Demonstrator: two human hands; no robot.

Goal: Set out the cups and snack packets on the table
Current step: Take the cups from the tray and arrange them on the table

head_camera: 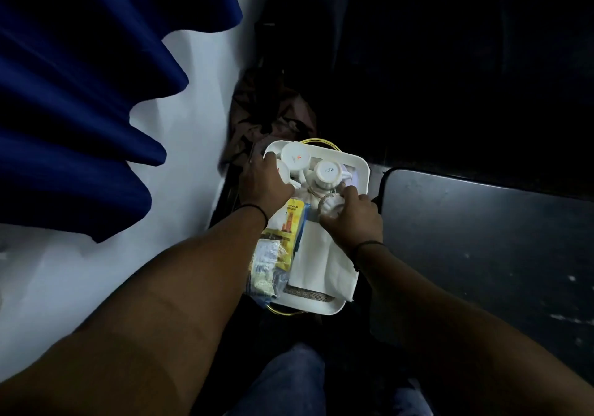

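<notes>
We are at the unloading step: nothing sits on the dark tabletop (482,238) yet, and every item is in the white tray (360,166), which stands low beside the tabletop, at about 9 o'clock from its rounded corner.

Our left hand (265,181) lies over the tray's far-left part, at 10 o'clock from the tray's middle, its fingers curled around an upturned white cup (284,174) that it mostly hides. Our right hand (352,219) is at 2 o'clock from the middle, its fingers closed around a small ribbed cup (331,206). 2 more upturned cups remain at the tray's far end, 1 with a red mark (294,158) and 1 with printed lettering on its base (328,171).

The snack packets (279,248), yellow and clear, lie along the tray's left side at 8 o'clock, beside a folded white cloth (321,264).

We judge the task barely begun. The next move calls for lifting both gripped cups clear of their neighbours without knocking them, carrying them toward 3 o'clock onto the tabletop, and turning them upright there.
</notes>
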